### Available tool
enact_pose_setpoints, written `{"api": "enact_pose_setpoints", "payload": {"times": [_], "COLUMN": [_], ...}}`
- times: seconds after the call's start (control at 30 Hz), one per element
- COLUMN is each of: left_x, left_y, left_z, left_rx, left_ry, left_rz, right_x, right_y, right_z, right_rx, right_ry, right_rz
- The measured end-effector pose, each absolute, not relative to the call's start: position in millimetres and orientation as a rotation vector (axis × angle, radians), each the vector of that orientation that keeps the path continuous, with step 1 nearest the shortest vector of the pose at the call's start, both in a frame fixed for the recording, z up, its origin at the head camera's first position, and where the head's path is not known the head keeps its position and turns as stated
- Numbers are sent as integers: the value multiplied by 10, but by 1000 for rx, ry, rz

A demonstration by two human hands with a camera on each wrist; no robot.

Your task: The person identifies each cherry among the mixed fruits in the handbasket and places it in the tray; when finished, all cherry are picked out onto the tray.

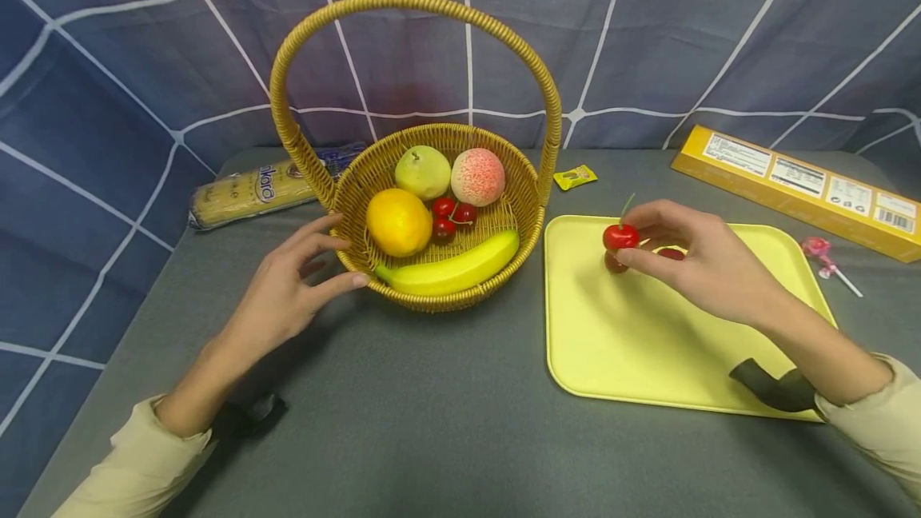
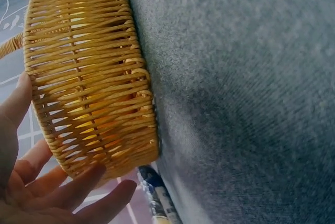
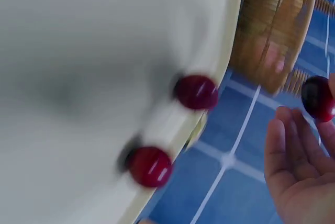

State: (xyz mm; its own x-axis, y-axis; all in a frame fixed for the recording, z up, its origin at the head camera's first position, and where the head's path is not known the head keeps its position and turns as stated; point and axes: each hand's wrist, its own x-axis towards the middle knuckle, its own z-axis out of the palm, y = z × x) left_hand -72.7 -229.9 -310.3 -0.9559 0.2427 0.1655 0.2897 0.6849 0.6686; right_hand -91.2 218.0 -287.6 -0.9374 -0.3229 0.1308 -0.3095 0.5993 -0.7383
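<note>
Over the pale yellow tray (image 1: 604, 342), my right hand (image 1: 708, 262) pinches a red cherry (image 1: 620, 237), its green stem pointing up. Two more cherries lie on the tray, a darker one (image 3: 196, 92) and a brighter one (image 3: 150, 166) in the right wrist view. My left hand (image 1: 284, 282) rests at the left side of the wicker basket (image 1: 439, 304), fingers spread and thumb at the rim. Inside the basket are a banana (image 1: 453, 266), an orange fruit (image 1: 399, 222), a green pear (image 1: 423, 173), a peach (image 1: 478, 177) and several cherries (image 1: 444, 230).
A pasta packet (image 1: 248, 194) lies behind the basket's left side. A small yellow wrapper (image 1: 575, 177) sits behind the tray, with a long yellow box (image 1: 799, 190) at the back right. Beside the tray is a pink lollipop (image 1: 816, 246). The basket's tall handle (image 1: 417, 2) arches upward.
</note>
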Motion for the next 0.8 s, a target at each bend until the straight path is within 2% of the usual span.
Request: {"api": "enact_pose_setpoints", "payload": {"times": [0.17, 0.43, 0.8], "left_x": [-716, -734, -720], "left_y": [-2293, -2287, -2291], "left_z": [-3101, -3104, -3106], "left_rx": [-451, -428, -456], "left_ry": [-2817, -2803, -2780], "left_rz": [-1097, -1165, -1230], "right_x": [-965, -1071, -1075], "right_y": [2579, 3130, 3315], "right_z": [-2942, -3167, -3326], "right_rx": [-402, -356, -371], "right_ry": [2871, 2859, 2826], "right_rz": [-1197, -1040, -841]}}
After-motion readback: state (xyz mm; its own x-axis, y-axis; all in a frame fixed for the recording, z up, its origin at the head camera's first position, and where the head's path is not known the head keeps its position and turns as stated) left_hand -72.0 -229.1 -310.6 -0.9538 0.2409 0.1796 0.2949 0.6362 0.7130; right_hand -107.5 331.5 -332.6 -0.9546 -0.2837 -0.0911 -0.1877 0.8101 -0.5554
